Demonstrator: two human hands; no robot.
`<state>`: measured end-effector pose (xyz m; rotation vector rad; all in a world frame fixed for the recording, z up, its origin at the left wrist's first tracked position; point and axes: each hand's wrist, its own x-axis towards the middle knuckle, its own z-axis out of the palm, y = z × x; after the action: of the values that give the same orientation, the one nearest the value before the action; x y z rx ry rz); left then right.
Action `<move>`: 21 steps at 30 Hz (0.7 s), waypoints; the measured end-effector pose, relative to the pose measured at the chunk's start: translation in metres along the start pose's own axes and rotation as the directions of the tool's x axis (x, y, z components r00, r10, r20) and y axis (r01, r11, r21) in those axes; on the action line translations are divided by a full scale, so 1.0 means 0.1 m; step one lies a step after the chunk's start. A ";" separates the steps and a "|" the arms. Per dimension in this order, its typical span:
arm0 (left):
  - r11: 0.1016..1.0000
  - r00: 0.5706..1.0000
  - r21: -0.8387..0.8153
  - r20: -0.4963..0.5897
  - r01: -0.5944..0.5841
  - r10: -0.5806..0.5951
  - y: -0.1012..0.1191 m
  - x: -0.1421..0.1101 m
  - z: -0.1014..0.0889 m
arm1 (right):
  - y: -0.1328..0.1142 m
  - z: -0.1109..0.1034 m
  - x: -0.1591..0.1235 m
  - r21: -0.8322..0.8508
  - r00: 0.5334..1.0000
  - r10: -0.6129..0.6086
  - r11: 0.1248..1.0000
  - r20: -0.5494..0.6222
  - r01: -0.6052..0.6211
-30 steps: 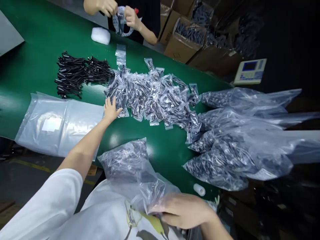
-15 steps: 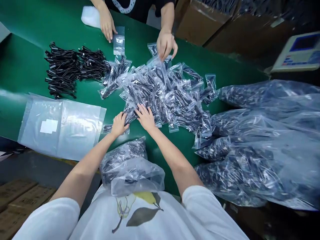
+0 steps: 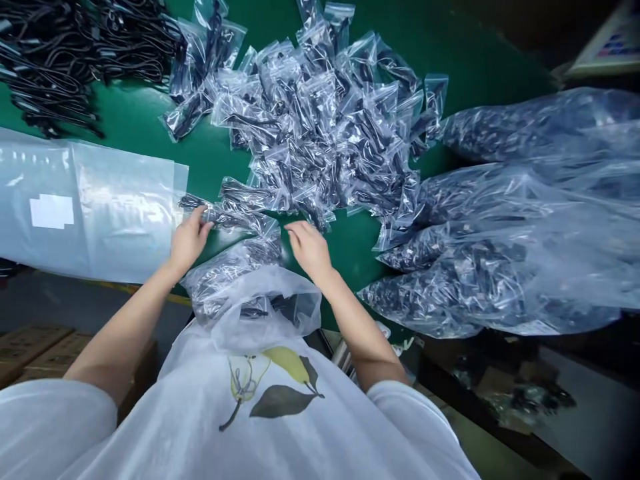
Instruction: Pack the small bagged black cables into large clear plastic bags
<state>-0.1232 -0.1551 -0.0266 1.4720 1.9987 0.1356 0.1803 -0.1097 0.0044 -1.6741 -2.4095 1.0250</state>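
Observation:
My left hand (image 3: 189, 239) is at the near left end of a few small clear bags of black cable (image 3: 235, 219), touching them, its thumb and fingers apart. Facing it across a short gap is my right hand (image 3: 309, 248), fingers stretched out and holding nothing, close to the near edge of the pile of bagged cables (image 3: 320, 120). Between my forearms, against my shirt, rests a large clear plastic bag (image 3: 235, 273) partly filled with small cable bags. Its loose mouth lies folded toward me.
Flat large plastic bags (image 3: 120, 207) lie at the left with a white label on top. Loose black cable bundles (image 3: 100, 53) are at the back left. Several big filled bags (image 3: 480, 267) line the right side of the green table (image 3: 480, 60). A pale device (image 3: 607, 43) shows at the far right.
Both hands have drawn back toward me from the pile, and a few cable bags have come along to the large bag's far edge. The person opposite is now out of view.

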 end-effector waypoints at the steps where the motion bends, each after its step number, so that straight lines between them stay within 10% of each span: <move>1: 0.997 0.996 -0.026 0.049 0.077 -0.076 -0.10 -0.06 0.03 | -0.17 0.06 0.14 -0.006 0.998 -0.055 0.998 0.018 0.055; 5: 0.982 0.973 -0.108 0.188 0.157 -0.135 -0.34 -0.07 0.18 | -0.64 0.48 0.69 -0.180 0.976 -0.071 0.978 0.205 0.109; 9: 0.973 0.991 -0.203 0.087 0.114 -0.098 -0.38 -0.03 0.25 | -0.59 0.78 0.85 -0.160 0.965 0.022 0.987 0.260 0.021; 15: 0.993 0.996 -0.087 -0.022 0.079 -0.081 -0.41 -0.01 0.18 | -0.25 0.54 0.66 0.179 0.987 -0.073 0.983 0.143 0.047; 21: 0.974 0.989 -0.193 0.109 0.121 -0.101 -0.46 0.23 0.13 | -0.49 0.63 0.67 -0.155 0.959 -0.085 0.979 0.272 0.131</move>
<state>-0.1575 -0.1547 -0.0672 1.2156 1.9226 0.2048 0.0877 -0.0938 -0.0406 -1.5141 -2.7973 1.1178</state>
